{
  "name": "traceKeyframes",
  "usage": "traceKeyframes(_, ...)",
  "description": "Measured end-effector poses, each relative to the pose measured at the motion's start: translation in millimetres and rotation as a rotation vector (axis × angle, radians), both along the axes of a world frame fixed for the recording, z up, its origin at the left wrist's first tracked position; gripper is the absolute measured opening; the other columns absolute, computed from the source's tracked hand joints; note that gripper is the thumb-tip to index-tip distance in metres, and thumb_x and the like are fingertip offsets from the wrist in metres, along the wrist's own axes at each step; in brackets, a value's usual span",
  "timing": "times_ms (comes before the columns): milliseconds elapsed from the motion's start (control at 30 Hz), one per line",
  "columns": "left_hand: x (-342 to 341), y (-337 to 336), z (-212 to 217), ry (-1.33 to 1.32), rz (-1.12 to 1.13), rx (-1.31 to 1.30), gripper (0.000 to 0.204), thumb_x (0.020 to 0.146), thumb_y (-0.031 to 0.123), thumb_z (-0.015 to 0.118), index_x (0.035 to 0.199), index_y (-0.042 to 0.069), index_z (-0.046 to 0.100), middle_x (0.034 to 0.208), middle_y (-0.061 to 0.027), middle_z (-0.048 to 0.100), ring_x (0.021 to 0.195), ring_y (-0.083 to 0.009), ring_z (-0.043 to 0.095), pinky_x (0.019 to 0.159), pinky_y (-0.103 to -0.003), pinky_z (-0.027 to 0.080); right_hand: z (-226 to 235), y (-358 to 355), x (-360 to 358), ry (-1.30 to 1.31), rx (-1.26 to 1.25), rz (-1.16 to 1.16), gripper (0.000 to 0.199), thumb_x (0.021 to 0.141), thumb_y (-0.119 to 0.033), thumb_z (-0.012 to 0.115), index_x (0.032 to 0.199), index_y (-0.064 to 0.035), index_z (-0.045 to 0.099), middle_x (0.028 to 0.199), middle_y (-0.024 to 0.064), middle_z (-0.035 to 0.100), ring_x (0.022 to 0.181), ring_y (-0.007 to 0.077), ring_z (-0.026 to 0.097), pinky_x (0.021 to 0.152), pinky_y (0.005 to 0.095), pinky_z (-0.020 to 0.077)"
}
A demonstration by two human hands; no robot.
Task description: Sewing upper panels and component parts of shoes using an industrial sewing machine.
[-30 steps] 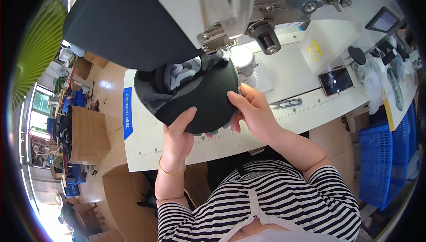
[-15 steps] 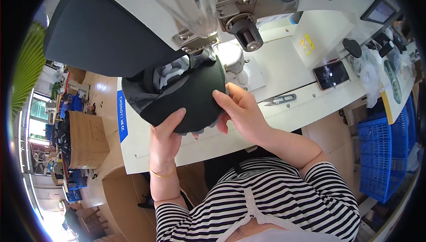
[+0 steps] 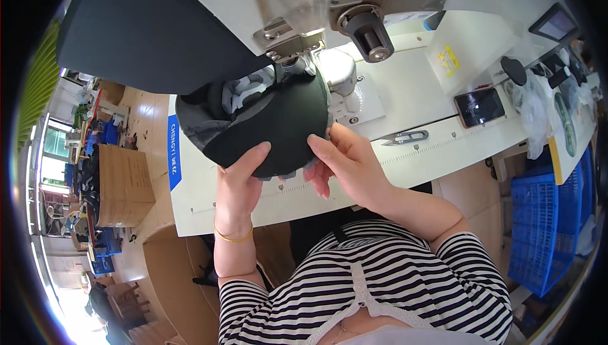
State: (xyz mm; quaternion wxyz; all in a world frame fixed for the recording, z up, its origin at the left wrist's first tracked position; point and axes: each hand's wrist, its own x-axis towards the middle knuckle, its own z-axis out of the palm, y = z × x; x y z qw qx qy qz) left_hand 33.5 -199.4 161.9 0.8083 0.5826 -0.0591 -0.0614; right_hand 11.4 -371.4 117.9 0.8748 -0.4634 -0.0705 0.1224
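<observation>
A black cap (image 3: 275, 131), its curved brim facing me, lies under the sewing head (image 3: 297, 57) of a sewing machine. Grey and white patterned cloth (image 3: 244, 92) shows inside its crown. My left hand (image 3: 242, 171) grips the brim's near left edge, thumb on top and fingers hidden beneath. At the right edge, my right hand (image 3: 347, 160) pinches the brim with its thumb on top; its other fingers curl below. The far edge of the brim touches the machine's foot, where the needle cannot be made out.
Thread snips (image 3: 405, 137) and a phone (image 3: 479, 107) lie to the right on the white table (image 3: 253, 209). A dark machine cover (image 3: 152, 28) hangs at upper left. Beyond the table stand blue crates (image 3: 541, 228) at right and a cardboard box (image 3: 125, 185) at left.
The whole view has shifted slightly. Against the brim, my right thumb sits a little nearer its front edge. Both hands keep hold of the cap under the machine.
</observation>
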Motion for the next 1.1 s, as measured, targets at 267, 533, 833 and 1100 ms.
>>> traceKeyframes(267,14.4,2.4,-9.8,-0.03,-0.053,-0.023,0.029,0.085,-0.001,0.052,0.113,-0.006,0.056,0.101,-0.0125,0.065,0.083,-0.0197,0.064,0.066,-0.03,0.051,0.0,-3.3,15.2,-0.038,-0.007,-0.029,0.027,0.099,-0.026,0.047,0.092,-0.0001,0.049,0.071,0.0103,0.06,0.049,0.0137,0.055,0.044,0.0249,0.0439)
traceKeyframes(533,25.6,-4.1,-15.4,-0.082,0.045,0.018,0.03,0.088,0.005,0.053,0.117,-0.002,0.055,0.105,-0.0104,0.064,0.09,-0.0192,0.063,0.069,-0.03,0.05,6.8,-1.9,29.7,-0.029,0.0,-0.068,0.028,0.099,-0.027,0.048,0.086,-0.0014,0.05,0.068,0.0092,0.059,0.046,0.0126,0.053,0.042,0.0235,0.0416)
traceKeyframes(833,20.1,-25.5,-13.1,-0.125,0.081,-0.058,0.024,0.091,0.005,0.054,0.113,-0.003,0.058,0.107,-0.0092,0.063,0.095,-0.0159,0.06,0.083,-0.029,0.048,5.0,-7.1,39.5,-0.045,0.029,-0.105,0.028,0.1,-0.024,0.045,0.085,-0.0017,0.051,0.066,0.0075,0.058,0.044,0.0115,0.051,0.039,0.0229,0.0399)
traceKeyframes(1100,21.9,-34.9,-28.1,-0.142,0.188,0.073,0.024,0.092,0.014,0.056,0.11,-0.001,0.059,0.104,-0.0069,0.064,0.09,-0.0154,0.059,0.082,-0.029,0.047,5.4,-8.1,41.9,-0.043,0.043,-0.117,0.028,0.1,-0.024,0.044,0.083,-0.0022,0.05,0.065,0.0105,0.06,0.041,0.0123,0.051,0.037,0.0232,0.0396)
